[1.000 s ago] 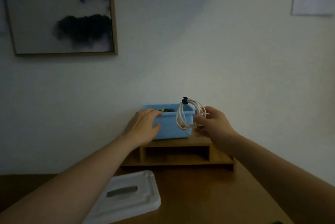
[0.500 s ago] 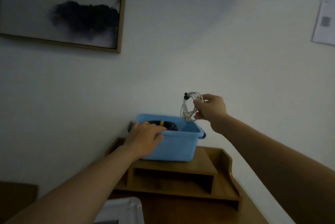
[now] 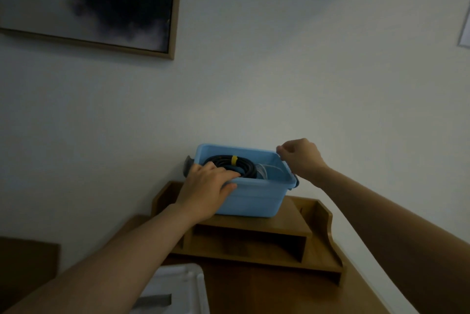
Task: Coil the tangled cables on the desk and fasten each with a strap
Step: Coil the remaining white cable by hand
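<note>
A light blue plastic bin [image 3: 250,201] stands on a wooden desk shelf [image 3: 256,234] against the wall. Inside lies a coiled black cable [image 3: 230,163] bound by a yellow strap [image 3: 234,160], and beside it the coiled white cable [image 3: 267,170] rests against the bin's right inner wall. My left hand [image 3: 206,189] grips the bin's near left rim, fingers curled over the edge. My right hand [image 3: 298,157] hovers above the bin's far right corner, fingers loosely curled and holding nothing.
A white plastic lid [image 3: 175,290] lies on the wooden desk [image 3: 267,293] at the bottom left. A framed dark painting [image 3: 101,3] hangs on the wall upper left. A sheet of paper [image 3: 465,31] is at the right edge.
My right hand carried the strapped white cable over the bin and let it go; the cable now lies inside. The view rose and moved closer. My left hand stayed on the rim.
</note>
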`<state>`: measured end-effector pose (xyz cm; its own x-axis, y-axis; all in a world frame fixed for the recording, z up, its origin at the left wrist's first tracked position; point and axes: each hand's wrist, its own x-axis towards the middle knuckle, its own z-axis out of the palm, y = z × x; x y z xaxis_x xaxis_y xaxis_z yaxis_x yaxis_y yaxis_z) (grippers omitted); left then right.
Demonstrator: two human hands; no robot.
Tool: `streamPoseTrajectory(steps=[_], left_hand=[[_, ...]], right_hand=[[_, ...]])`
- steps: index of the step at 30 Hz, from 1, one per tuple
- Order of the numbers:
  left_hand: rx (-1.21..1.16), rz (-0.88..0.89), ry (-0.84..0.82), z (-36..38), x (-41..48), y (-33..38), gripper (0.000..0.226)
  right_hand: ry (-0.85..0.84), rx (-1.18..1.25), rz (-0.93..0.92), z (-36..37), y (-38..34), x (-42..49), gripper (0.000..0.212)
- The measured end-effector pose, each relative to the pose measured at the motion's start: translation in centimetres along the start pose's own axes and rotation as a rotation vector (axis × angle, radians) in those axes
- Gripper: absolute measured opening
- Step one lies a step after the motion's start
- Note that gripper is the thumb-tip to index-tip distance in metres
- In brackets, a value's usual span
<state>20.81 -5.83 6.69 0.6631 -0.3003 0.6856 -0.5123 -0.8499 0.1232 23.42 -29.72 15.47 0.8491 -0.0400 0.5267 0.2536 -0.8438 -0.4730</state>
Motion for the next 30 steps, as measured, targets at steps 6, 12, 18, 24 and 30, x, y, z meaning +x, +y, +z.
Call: streamPoseTrajectory(steps=[6,12,18,24,30], left_hand=[[0.015,-0.013,-0.050,-0.3,0.0,0.4,0.034],[-0.022,-0.002,-0.075,-0.8,-0.5,0.5,0.040],[-0.027,0.004,0.029,-3.1,-4.3,0.1,0.065],[-0.146,-0.135,0.073,-5.1,-12.5,0.7,0.025],[-0.007,-0.365,-0.826,-3.5,-19.3,-0.8,0.090]], right_hand=[[-0.358,-0.029,-0.097,-0.1,2.2,-3.0,0.041],[-0.222,-0.358,-0.291,2.1,3.4,-5.3,0.024],[-0.070,-0.264,-0.238,1.7,2.7,-7.9,0.023],[0.084,-0.182,-0.328,-0.6,3.0,-13.2,0.011],[0.066,-0.124,-0.356,-2.4,2.8,-20.9,0.012]])
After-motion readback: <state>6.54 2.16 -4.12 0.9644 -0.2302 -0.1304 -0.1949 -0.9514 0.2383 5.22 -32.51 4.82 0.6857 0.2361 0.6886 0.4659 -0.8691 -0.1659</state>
